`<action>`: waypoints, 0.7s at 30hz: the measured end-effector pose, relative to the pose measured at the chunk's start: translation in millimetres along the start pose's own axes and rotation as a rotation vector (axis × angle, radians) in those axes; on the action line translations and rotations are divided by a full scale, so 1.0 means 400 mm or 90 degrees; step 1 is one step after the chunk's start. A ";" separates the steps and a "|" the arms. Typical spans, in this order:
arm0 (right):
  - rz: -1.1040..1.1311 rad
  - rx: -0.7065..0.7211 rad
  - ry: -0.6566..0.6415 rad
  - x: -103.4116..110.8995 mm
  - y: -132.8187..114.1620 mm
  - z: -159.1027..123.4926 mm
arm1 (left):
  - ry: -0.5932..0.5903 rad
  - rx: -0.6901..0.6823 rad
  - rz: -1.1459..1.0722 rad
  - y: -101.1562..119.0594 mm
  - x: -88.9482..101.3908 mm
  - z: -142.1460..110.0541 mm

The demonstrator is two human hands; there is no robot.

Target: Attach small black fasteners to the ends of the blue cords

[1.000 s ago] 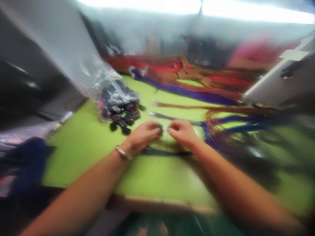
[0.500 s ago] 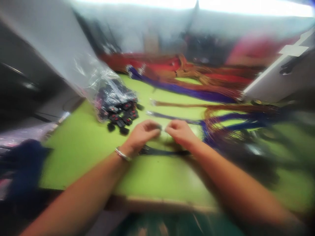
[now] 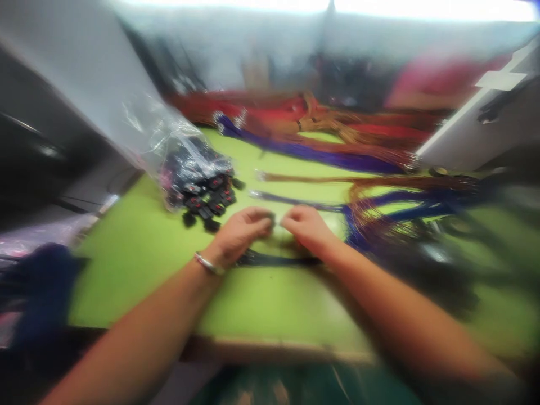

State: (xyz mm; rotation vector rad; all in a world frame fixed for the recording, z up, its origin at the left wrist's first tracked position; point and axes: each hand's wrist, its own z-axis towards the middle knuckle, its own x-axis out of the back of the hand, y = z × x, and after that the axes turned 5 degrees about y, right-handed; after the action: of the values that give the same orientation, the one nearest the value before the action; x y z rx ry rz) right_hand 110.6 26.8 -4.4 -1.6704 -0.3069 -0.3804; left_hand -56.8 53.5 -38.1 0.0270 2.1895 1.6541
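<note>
My left hand [image 3: 242, 230], with a bracelet at the wrist, pinches a small black connector [image 3: 272, 219] between thumb and fingers. Facing it across a narrow gap, my right hand [image 3: 307, 225] is closed in a pinch on a thin wire, whose pale tip [image 3: 277, 223] points toward the connector. Blur hides whether the tip touches it. Below both hands lies a dark bundle of wires [image 3: 278, 260] on the green table [image 3: 261, 304]. To the left, black connectors [image 3: 206, 205] with red parts spill from a clear plastic bag [image 3: 169, 138].
Behind my hands lie a brown wire bundle [image 3: 304, 178] and a blue wire bundle [image 3: 291, 198], their metal ends leftward. Farther back are purple wires [image 3: 312, 153] and red wires [image 3: 261, 107]. Tangled wires and a dark blurred item [image 3: 434, 264] sit right. Panels [image 3: 84, 67] flank the table.
Both hands stay close together in front of me, with only slight shifts. The whole view has drifted a little; nothing is visibly picked up or let go.
</note>
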 end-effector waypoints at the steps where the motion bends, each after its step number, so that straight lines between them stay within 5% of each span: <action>1: 0.009 -0.018 -0.009 0.002 0.000 0.000 | -0.002 0.009 -0.002 0.002 0.001 0.000; 8: 0.014 -0.015 0.006 0.005 0.009 0.005 | 0.008 0.035 0.017 0.011 0.005 0.001; 15: -0.092 0.189 0.095 -0.020 0.038 0.012 | 0.014 0.007 0.054 0.006 -0.006 -0.006; 21: -0.141 0.222 0.097 -0.043 0.047 0.001 | 0.007 -0.012 0.038 -0.003 -0.006 -0.007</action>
State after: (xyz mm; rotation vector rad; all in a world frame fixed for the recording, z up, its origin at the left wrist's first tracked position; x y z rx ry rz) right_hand 102.8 25.0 -28.5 -1.2627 -0.4209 -0.5822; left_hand -55.1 50.0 -38.0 0.0786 2.2014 1.7107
